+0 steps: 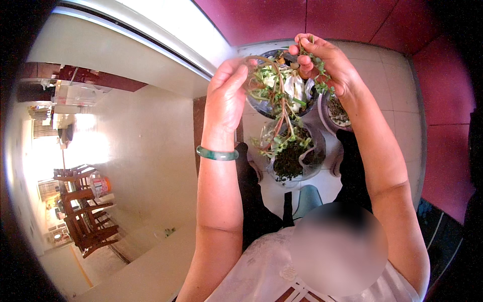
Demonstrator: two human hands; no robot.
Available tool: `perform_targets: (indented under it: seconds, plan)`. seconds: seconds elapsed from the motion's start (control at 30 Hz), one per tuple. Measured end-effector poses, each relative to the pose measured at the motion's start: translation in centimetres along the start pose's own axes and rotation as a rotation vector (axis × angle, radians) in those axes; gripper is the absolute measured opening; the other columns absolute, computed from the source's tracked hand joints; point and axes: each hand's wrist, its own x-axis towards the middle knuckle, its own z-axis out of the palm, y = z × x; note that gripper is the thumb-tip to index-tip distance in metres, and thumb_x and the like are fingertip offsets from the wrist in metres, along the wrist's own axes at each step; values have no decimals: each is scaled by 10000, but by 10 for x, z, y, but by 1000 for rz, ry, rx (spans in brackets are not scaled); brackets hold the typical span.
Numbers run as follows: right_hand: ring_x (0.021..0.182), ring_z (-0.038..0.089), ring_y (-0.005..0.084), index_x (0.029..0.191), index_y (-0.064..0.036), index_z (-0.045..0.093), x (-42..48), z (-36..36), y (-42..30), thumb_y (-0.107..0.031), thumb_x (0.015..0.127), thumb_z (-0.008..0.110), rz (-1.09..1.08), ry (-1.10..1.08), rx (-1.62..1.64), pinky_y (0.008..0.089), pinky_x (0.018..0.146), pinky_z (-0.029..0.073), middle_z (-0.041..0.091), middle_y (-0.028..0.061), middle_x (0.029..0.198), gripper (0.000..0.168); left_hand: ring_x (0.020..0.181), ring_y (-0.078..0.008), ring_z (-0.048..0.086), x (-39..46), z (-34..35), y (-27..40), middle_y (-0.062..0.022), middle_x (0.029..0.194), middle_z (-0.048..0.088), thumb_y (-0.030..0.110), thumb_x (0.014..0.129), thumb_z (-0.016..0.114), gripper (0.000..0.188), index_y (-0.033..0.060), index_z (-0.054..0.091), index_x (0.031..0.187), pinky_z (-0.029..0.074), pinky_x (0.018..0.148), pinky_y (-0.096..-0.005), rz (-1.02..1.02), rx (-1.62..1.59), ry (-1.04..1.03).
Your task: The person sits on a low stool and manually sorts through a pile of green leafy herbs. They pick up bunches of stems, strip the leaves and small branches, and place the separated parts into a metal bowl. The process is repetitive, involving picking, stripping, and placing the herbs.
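My left hand (228, 92), a green bangle on its wrist, pinches the bent reddish stem of a leafy plant (281, 94). The plant's forked, small-leaved ends hang downward. My right hand (328, 62) is raised to the right, its fingers closed on a thin leafy sprig (320, 73) that trails below the palm. Under both hands stands a dark round container (258, 107) holding pale and green vegetable scraps (294, 87). Nearer to me, a clear plastic bag (319, 151) holds dark, crumbly or leafy matter (288, 162); which one I cannot tell.
A round pot (326, 120) with dry-looking contents stands right, partly behind my forearm. Dark red tiled walls (339, 19) border the light tiled floor (388, 90). A pale wall or panel (162, 128) runs along my left. Wooden chairs (86, 211) are farther left.
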Motion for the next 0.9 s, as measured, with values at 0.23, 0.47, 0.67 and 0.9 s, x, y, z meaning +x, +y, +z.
perform_targets:
  seconds: [0.23, 0.47, 0.67, 0.9]
  plan:
    - [502, 340, 43, 1016, -36, 471, 5, -5, 1, -182, 886, 509, -14, -123, 48, 179, 434, 267, 465, -21, 693, 199, 849, -138, 551, 2, 0, -4, -50, 943, 594, 73, 869, 501, 123, 39, 548, 978, 442, 764, -287, 48, 59, 39]
    - [486, 311, 30, 954, -44, 570, 2, -1, 1, -269, 840, 587, -4, -84, -327, 186, 436, 238, 415, -71, 603, 253, 805, -115, 545, 3, -4, -5, -29, 895, 582, 100, 868, 520, 128, 33, 545, 974, 452, 722, -275, 75, 246, 153]
    - [504, 311, 17, 945, -82, 590, 1, 4, 11, -221, 832, 602, 123, -64, -575, 174, 464, 242, 463, -77, 636, 179, 771, -96, 539, 2, 0, -8, -24, 876, 578, 126, 878, 511, 134, 32, 542, 969, 451, 675, -253, 61, 389, 159]
    - [520, 309, 14, 908, -114, 604, -1, 9, 16, -215, 827, 609, 62, -116, -740, 176, 479, 244, 462, -93, 635, 129, 783, -92, 529, 0, 4, -3, -40, 867, 597, 122, 872, 506, 163, 4, 552, 975, 424, 697, -233, 25, 555, 187]
